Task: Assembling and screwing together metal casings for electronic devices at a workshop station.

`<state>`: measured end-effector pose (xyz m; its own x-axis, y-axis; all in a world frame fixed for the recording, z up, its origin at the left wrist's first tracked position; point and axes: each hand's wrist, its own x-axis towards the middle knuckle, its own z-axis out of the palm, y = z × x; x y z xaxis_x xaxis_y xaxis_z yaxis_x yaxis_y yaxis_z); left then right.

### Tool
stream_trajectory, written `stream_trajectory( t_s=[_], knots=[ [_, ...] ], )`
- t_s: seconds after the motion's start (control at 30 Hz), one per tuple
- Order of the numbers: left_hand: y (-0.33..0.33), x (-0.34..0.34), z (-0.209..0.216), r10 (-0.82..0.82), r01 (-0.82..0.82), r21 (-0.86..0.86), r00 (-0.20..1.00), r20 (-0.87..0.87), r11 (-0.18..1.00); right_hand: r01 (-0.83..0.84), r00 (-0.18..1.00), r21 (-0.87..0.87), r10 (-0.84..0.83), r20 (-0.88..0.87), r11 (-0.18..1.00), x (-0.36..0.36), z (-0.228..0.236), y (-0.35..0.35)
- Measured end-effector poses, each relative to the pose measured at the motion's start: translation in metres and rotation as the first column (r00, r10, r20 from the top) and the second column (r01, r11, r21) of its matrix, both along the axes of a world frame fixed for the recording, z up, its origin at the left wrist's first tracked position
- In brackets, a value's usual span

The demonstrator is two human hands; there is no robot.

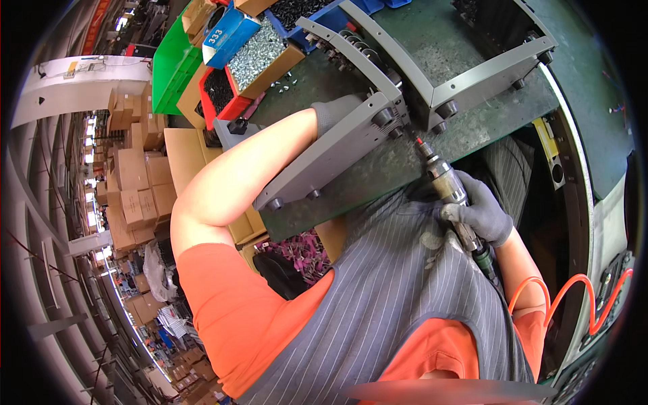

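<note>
1. Your right hand (482, 209) is wrapped round the driver (445, 182), held between your body and the near frame's (331, 152) right corner.
2. Your left hand (334, 113) reaches behind that frame; its fingers are hidden, so I can't tell whether they grip.
3. The bit (419, 141) could skid and scratch the frame if you lean off line; whether it touches is hard to see.
4. A slack left hand could let the frame slide on the bench (374, 172) into the far frame (496, 71).
5. The driver's long axis slants up and leftward, bit pointing away from you.
6. The near frame's long face runs lower left to upper right, feet (383, 117) toward you.
</note>
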<state>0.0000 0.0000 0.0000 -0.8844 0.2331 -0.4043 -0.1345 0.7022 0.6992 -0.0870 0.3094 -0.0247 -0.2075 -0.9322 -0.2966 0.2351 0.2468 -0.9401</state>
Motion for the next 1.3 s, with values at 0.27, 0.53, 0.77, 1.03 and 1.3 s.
stream_trajectory(
  t_s=[0.27, 0.53, 0.77, 1.03, 1.3],
  knots=[
    [-0.003, -0.008, 0.047, 0.028, -0.042, -0.575, 0.999, -0.033, 0.817, -0.031, 0.998, 0.019, 0.03, 0.051, 0.999, -0.001, 0.011, 0.004],
    [-0.189, 0.115, 0.109, 0.892, -0.979, 0.097, 0.122, -0.435, 0.182, -0.032, 0.997, 0.067, 0.027, 0.069, 0.997, -0.006, 0.007, 0.018],
    [-0.211, 0.16, -0.009, 0.641, -0.806, -0.588, 0.419, -0.643, -0.063, -0.013, 0.991, 0.116, -0.002, 0.134, 0.993, -0.007, 0.016, 0.027],
    [-0.17, 0.167, -0.029, 0.743, -0.987, -0.133, 0.023, -0.669, -0.089, 0.339, 0.939, 0.307, -0.298, -0.173, 0.889, -0.057, 0.059, 0.136],
    [-0.044, 0.188, -0.026, 0.847, -0.426, 0.776, -0.041, -0.531, 0.465, 0.347, 0.885, 0.589, -0.463, 0.052, 0.73, -0.141, 0.042, 0.2]
  ],
)
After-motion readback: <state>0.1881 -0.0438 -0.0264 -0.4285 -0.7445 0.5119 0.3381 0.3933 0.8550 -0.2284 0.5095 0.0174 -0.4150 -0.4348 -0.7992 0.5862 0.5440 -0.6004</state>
